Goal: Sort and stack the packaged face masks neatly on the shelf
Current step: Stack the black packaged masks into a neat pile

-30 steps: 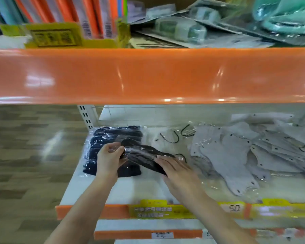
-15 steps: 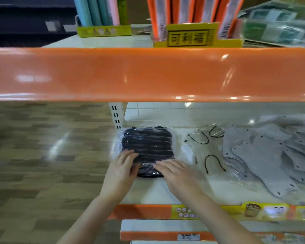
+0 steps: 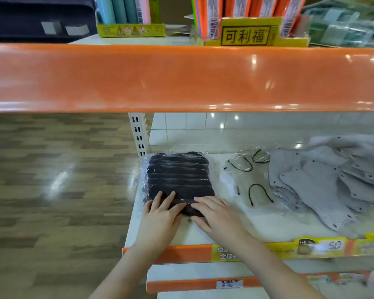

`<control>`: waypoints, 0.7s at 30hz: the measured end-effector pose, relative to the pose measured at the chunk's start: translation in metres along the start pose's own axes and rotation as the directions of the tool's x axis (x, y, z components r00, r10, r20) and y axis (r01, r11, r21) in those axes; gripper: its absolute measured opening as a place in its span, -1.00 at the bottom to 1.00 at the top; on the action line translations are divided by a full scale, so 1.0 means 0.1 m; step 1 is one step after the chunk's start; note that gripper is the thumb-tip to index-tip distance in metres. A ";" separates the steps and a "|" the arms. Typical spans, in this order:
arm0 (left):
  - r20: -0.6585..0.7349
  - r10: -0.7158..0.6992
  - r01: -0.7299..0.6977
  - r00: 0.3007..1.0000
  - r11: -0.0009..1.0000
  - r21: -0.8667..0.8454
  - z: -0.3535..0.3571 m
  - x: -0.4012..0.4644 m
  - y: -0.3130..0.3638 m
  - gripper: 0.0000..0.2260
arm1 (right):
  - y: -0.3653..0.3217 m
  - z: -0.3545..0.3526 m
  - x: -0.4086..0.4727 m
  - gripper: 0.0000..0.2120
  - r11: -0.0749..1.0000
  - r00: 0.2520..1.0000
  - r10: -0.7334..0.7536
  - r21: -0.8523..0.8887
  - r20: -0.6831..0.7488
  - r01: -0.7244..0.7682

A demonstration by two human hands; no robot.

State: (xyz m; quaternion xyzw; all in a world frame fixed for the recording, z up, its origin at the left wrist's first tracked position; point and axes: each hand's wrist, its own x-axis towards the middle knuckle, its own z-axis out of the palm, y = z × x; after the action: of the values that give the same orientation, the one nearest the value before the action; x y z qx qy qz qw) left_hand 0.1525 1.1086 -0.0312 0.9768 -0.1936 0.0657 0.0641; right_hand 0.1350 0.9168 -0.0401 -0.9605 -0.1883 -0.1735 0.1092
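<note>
A stack of black face masks in clear plastic bags (image 3: 178,175) lies at the left end of the white shelf (image 3: 274,225). My left hand (image 3: 161,214) presses flat on the stack's near left edge. My right hand (image 3: 214,214) lies flat on the stack's near right edge, fingers pointing left. To the right lie clear packs of pale masks with black ear loops (image 3: 249,186). Further right, several grey packaged masks (image 3: 319,186) are spread in a loose, overlapping heap.
An orange shelf lip (image 3: 181,78) hangs overhead, with boxed goods (image 3: 244,33) above it. The shelf's own orange front edge (image 3: 181,253) carries yellow price tags (image 3: 311,247). A slotted upright (image 3: 138,134) stands at the shelf's back left. Wood-pattern floor (image 3: 52,190) lies to the left.
A black mask pack that both hands held above the pile one second ago now lies on the stack. Both hands have flattened onto its near edge. The view has shifted left.
</note>
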 end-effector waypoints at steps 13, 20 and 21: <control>-0.091 -0.041 0.032 0.995 0.994 -0.100 0.19 0.01 -0.03 -0.63 | -0.04 -0.02 -0.04 -0.66 0.998 0.998 0.052 0.025 -0.028 -0.052; -0.203 -0.170 0.091 0.964 0.933 -0.349 0.16 0.17 -0.18 -0.70 | -0.03 -0.01 -0.02 -0.63 0.982 0.983 0.184 -0.033 0.001 -0.184; -0.222 -0.204 0.119 0.954 0.932 -0.343 0.13 0.20 -0.23 -0.66 | -0.03 -0.01 0.00 -0.64 0.980 0.981 0.196 -0.035 0.000 -0.195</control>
State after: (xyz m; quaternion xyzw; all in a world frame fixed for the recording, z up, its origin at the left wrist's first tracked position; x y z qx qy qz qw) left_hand 0.1813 1.1198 -0.0433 0.9489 -0.1103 0.1516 0.2539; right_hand 0.1336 0.9191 -0.0392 -0.9764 -0.0901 -0.1635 0.1085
